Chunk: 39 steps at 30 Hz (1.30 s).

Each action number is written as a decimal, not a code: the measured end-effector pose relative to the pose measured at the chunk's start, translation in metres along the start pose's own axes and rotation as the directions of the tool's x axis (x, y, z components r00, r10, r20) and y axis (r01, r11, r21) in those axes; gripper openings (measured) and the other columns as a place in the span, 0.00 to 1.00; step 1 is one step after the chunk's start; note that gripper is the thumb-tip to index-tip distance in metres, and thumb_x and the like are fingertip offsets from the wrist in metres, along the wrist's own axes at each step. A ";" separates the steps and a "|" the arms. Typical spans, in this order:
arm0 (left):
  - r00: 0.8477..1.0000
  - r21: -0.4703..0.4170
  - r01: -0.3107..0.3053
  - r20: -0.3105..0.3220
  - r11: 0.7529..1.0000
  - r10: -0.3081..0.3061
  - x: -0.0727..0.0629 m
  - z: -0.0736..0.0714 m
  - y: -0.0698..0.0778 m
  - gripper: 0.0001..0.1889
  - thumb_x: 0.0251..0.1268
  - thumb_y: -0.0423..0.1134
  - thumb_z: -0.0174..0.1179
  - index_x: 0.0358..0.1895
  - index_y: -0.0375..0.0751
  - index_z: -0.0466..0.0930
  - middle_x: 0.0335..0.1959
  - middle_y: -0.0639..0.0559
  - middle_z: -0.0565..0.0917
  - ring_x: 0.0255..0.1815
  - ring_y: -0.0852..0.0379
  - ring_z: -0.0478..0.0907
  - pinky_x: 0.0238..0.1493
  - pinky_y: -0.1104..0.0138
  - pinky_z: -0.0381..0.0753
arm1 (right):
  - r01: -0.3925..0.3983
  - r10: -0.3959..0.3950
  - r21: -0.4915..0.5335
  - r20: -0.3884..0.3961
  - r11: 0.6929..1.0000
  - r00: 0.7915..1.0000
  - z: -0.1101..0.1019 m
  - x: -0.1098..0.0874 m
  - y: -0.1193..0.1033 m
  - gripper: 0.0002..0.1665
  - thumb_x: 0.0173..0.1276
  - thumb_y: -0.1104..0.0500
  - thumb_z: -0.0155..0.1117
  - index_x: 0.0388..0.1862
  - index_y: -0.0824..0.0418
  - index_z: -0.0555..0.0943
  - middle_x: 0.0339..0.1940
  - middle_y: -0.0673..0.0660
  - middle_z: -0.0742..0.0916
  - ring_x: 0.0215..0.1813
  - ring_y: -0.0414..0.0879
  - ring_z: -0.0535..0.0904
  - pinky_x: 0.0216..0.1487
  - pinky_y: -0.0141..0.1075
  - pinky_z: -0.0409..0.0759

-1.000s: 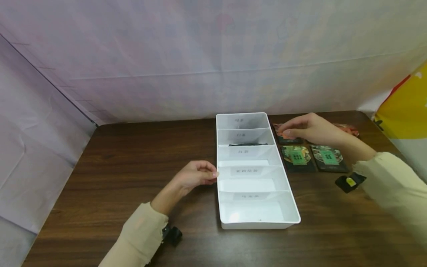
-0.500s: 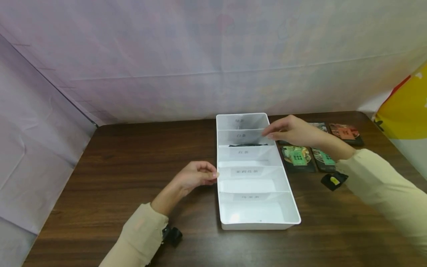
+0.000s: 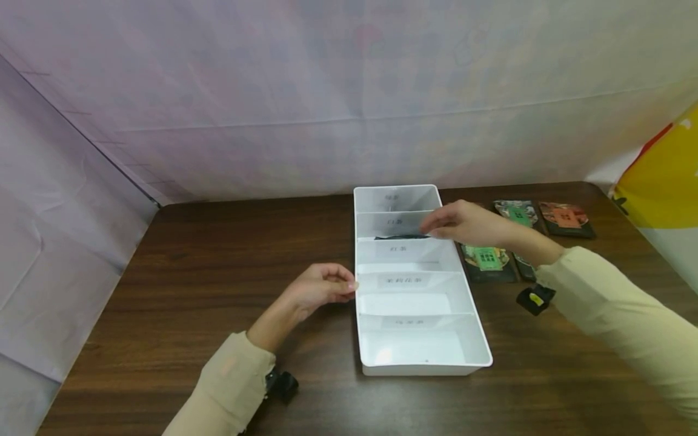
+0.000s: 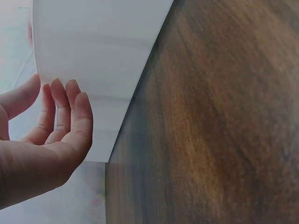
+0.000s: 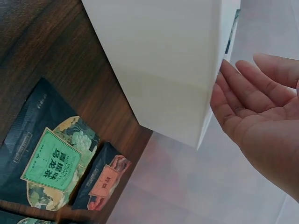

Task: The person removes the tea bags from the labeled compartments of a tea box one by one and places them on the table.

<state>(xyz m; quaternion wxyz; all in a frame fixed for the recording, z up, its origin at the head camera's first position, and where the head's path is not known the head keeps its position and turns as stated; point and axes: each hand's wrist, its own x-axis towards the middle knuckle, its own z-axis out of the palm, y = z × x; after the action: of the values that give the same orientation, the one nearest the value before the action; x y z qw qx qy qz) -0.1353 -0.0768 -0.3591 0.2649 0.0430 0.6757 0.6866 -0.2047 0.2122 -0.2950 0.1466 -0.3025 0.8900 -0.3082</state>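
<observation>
Left hand (image 3: 313, 287): your fingers are narrow, pinching the left rim of the white tray (image 3: 420, 370), thumb at the edge, the others against the outer wall.
Right hand (image 3: 466, 224): your fingers reach over the tray's right rim at the second compartment from the far end; you cannot tell whether they pinch anything.
Dark packet (image 3: 398, 237): in that compartment, just left of your right fingertips, showing as a thin edge.
Tray compartments: five in a row between your hands, three nearer you than your right fingers.
Near green-label packet (image 3: 488, 260): right of your right fingers and nearer you, flat on the tabletop (image 3: 218, 272).
Far green-label packet (image 3: 518, 213): right of your right fingers.
Red-label packet (image 3: 567, 218): farther right, beside it.
</observation>
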 end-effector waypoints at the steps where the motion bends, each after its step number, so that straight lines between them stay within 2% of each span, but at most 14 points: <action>1: 1.000 -0.002 -0.001 0.001 1.000 0.001 0.000 0.000 0.000 0.03 0.61 0.24 0.54 0.36 0.25 0.72 0.26 0.50 0.77 0.32 0.56 0.77 0.45 0.59 0.78 | -0.003 0.003 -0.013 -0.001 1.000 1.000 0.001 0.000 0.001 0.12 0.66 0.66 0.55 0.47 0.68 0.79 0.46 0.61 0.82 0.48 0.53 0.78 0.44 0.45 0.78; 11: 1.000 -0.005 -0.002 0.001 1.000 0.002 0.000 0.000 0.001 0.03 0.61 0.23 0.53 0.36 0.25 0.72 0.25 0.51 0.77 0.31 0.57 0.76 0.45 0.59 0.77 | 0.019 -0.019 -0.021 0.001 1.000 1.000 0.004 0.002 0.002 0.12 0.66 0.67 0.56 0.47 0.70 0.79 0.47 0.64 0.82 0.49 0.55 0.77 0.44 0.45 0.78; 23: 1.000 -0.005 0.003 -0.001 1.000 -0.003 0.000 0.000 0.001 0.02 0.61 0.24 0.54 0.35 0.26 0.72 0.25 0.50 0.77 0.32 0.56 0.77 0.47 0.57 0.77 | 0.002 -0.002 -0.038 0.009 0.999 1.000 0.005 0.002 0.007 0.12 0.65 0.69 0.55 0.46 0.69 0.79 0.46 0.63 0.82 0.48 0.54 0.77 0.44 0.45 0.77; 29: 1.000 -0.009 -0.002 -0.006 1.000 0.002 -0.001 0.000 0.001 0.02 0.61 0.23 0.53 0.35 0.25 0.72 0.25 0.51 0.77 0.32 0.56 0.76 0.46 0.57 0.77 | 0.019 -0.019 -0.010 0.021 1.000 1.000 0.005 0.002 0.004 0.13 0.65 0.69 0.55 0.48 0.69 0.79 0.48 0.63 0.82 0.46 0.52 0.77 0.41 0.41 0.77; 34: 1.000 -0.013 0.003 -0.005 1.000 -0.004 -0.001 0.000 0.001 0.03 0.61 0.24 0.54 0.36 0.25 0.72 0.26 0.50 0.77 0.32 0.56 0.76 0.47 0.57 0.77 | 0.022 -0.023 0.012 0.040 1.000 0.999 0.006 0.003 0.000 0.14 0.65 0.69 0.56 0.48 0.68 0.79 0.49 0.62 0.81 0.49 0.53 0.77 0.44 0.44 0.77; 39: 1.000 -0.009 0.005 -0.001 1.000 -0.005 0.000 0.000 0.001 0.03 0.61 0.24 0.54 0.36 0.25 0.72 0.26 0.50 0.77 0.32 0.56 0.77 0.47 0.57 0.77 | 0.019 -0.019 -0.002 0.026 1.000 0.999 0.006 0.004 0.000 0.12 0.64 0.70 0.57 0.46 0.68 0.80 0.46 0.61 0.83 0.49 0.53 0.77 0.45 0.45 0.77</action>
<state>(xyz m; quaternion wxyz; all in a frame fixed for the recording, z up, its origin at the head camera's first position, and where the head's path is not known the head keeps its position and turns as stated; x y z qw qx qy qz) -0.1354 -0.0768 -0.3578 0.2665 0.0395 0.6728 0.6890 -0.2045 0.2070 -0.2998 0.1548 -0.3150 0.8854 -0.3047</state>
